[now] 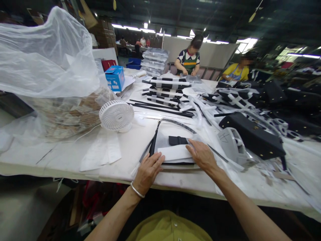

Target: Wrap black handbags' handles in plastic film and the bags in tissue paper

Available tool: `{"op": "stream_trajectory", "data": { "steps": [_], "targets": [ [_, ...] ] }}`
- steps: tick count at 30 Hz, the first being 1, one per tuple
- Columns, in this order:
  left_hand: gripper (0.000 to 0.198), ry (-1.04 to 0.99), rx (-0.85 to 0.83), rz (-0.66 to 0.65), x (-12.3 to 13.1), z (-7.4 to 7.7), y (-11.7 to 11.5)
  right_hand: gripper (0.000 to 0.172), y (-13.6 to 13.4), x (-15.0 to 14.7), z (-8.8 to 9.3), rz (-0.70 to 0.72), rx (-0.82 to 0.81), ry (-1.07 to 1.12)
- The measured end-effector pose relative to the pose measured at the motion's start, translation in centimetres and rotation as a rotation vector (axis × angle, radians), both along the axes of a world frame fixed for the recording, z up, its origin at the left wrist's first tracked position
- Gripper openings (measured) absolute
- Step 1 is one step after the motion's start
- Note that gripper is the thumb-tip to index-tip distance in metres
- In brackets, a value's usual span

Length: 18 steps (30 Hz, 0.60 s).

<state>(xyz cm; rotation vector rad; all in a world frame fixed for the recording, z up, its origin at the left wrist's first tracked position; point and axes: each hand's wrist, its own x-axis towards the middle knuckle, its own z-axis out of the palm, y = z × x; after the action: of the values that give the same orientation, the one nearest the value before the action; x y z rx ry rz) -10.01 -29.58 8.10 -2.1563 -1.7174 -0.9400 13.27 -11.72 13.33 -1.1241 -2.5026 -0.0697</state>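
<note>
A flat black bag (152, 147) lies in front of me near the table's front edge. Pale translucent wrapping (164, 136) covers much of it, and its long handle (179, 122) curves out at the back. On top rest a white strip (174, 153) and a small black flap-like piece (175, 140). My left hand (149, 170) lies on the left end of the strip, fingers stretched out. At the strip's right end, my right hand (203, 155) rests with its fingers extended, the fingertips touching the strip and wrapping.
A white fan (117, 115) and a large plastic sack (67, 115) stand left. Stacked wrapped straps (167, 92) lie behind the bag. To the right are a second fan (229, 144) and a black bag (250, 135). Co-workers (188, 62) stand across the table.
</note>
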Motion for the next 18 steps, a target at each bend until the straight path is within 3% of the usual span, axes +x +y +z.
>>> {"op": "stream_trajectory", "data": {
  "steps": [4,12,18],
  "targets": [
    [0.045,-0.011,-0.013,0.007,0.0,0.1,0.1,0.047,-0.4,-0.2,-1.1,-0.082,0.045,-0.001],
    [0.043,-0.001,-0.013,0.008,0.1,0.2,0.1,0.053,-0.7,-0.6,-0.6,-0.172,-0.001,0.021],
    [0.046,0.029,-0.036,0.013,0.1,0.2,0.1,0.043,-1.2,-0.8,-0.6,-0.221,0.071,-0.001]
  ]
}}
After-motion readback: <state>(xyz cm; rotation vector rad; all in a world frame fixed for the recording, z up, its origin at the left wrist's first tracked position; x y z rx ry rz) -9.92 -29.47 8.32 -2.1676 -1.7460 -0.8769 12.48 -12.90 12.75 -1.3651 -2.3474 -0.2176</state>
